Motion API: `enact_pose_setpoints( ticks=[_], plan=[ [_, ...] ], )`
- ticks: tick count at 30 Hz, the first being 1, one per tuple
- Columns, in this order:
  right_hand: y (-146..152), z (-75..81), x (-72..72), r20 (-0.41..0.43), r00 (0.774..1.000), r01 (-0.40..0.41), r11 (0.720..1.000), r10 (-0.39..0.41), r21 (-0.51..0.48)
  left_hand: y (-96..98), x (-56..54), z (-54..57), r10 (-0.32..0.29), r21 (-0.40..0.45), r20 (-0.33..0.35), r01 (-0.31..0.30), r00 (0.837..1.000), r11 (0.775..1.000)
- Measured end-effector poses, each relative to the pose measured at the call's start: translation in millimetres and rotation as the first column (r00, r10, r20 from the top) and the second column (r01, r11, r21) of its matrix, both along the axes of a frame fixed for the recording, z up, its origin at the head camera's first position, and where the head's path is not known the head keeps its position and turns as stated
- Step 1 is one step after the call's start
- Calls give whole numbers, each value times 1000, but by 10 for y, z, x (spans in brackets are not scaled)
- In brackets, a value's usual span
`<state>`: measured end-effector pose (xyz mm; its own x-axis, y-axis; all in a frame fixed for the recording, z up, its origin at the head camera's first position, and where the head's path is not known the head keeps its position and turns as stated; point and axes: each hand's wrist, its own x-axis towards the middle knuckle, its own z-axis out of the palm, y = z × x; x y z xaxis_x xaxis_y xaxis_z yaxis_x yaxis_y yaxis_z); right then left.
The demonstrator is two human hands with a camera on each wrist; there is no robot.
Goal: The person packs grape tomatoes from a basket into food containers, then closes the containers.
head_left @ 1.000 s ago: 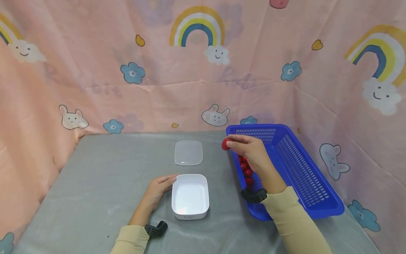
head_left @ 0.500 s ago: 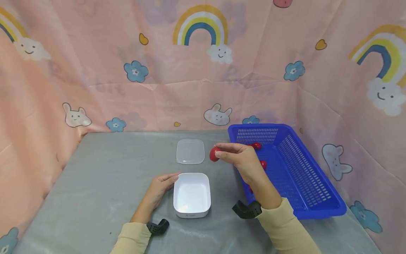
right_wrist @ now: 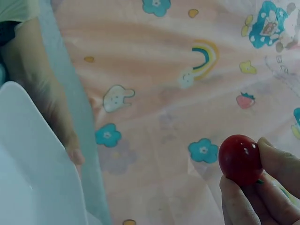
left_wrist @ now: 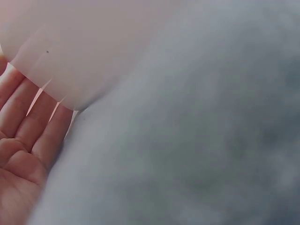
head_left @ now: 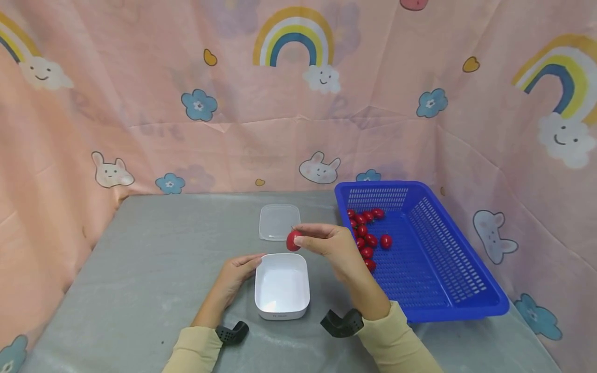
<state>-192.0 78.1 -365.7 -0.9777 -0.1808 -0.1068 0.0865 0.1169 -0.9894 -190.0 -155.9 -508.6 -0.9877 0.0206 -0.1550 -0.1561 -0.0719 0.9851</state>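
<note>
My right hand (head_left: 331,246) pinches a cherry tomato (head_left: 293,241) between thumb and fingertips, just past the far rim of a white square box (head_left: 282,282). In the right wrist view, the tomato (right_wrist: 240,159) is round, glossy and red, with a bit of green beneath. Nothing shows inside the box in the head view. At the box's left side, my left hand (head_left: 235,274) rests against the wall, its thumb at the far left corner. The left wrist view shows its fingers (left_wrist: 35,112) lying fairly straight along the outer wall.
A blue plastic basket (head_left: 459,259) stands at the right, with several cherry tomatoes (head_left: 367,252) along its left side. Behind the box lies a clear, flat square lid (head_left: 279,217), partly overlapped by the right hand's tomato. A pink printed cloth (head_left: 261,140) hangs behind the grey table (head_left: 154,269).
My right hand has carried the cherry tomato from over the basket's left edge leftward and nearer, to the far side of the white box. My left hand has stayed at the box.
</note>
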Motion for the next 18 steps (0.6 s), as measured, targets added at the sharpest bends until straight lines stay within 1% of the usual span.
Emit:
enact_pose_setpoints(
  ticks=[4,6,11,13,18],
  plan=[
    [-93,-127,-1,0,1000,-21,1000,21,3,1,-1,7,0,3,9,0,1000,1000],
    [-129,-211,-9,12,1000,-26,1000,26,3,3,-3,5,4,6,14,-4,1000,1000],
    [-231,-423,-20,29,999,-35,999,35,-2,9,-14,-5,4,-11,6,-4,1000,1000],
    [-278,-496,-16,28,998,-53,999,53,-3,10,-16,-4,4,-15,5,-4,1000,1000],
    [-390,-639,12,21,996,-91,995,91,39,2,-13,-4,10,1,17,-10,1000,1000]
  ],
)
